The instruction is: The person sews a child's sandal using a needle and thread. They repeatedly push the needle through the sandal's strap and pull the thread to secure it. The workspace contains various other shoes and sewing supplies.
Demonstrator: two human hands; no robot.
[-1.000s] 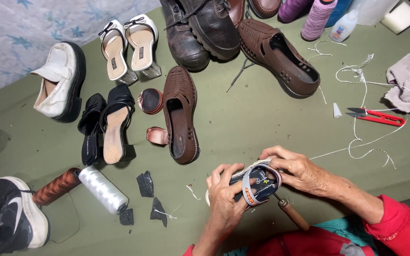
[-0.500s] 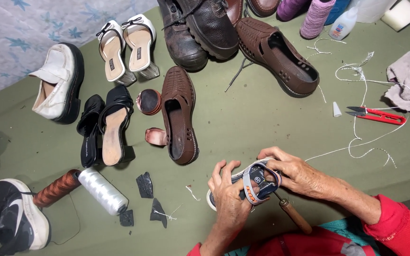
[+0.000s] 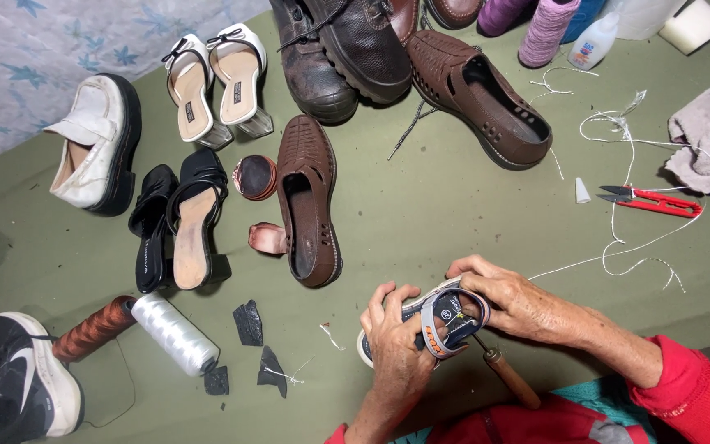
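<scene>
**Small sandal held in both hands, awl at the strap**

The small sandal (image 3: 421, 322) is gripped from both sides, low in the view, just above the green counter (image 3: 421, 197). The fingers of the left hand (image 3: 394, 333) are curled around its toe end, and the fingers of the right hand (image 3: 509, 298) are closed over its heel and strap. A wooden-handled awl (image 3: 504, 374) is seen beneath the right hand, its metal tip at the strap; which fingers steady it cannot be told.

For the step in hand to be done well, the sandal should be kept pinned firmly between both hands, and the awl pushed straight, away from the left fingertips.

White thread (image 3: 618, 247) is trailed across the counter toward red snips (image 3: 655, 201). A brown woven shoe (image 3: 308, 201) lies beyond the hands, and a white spool (image 3: 176, 333) with black scraps (image 3: 248, 322) lies to the left.

Against the earlier frame, little is changed: the hands are found in nearly the same place, the sandal is held the same way, and the shoes are unmoved.
</scene>
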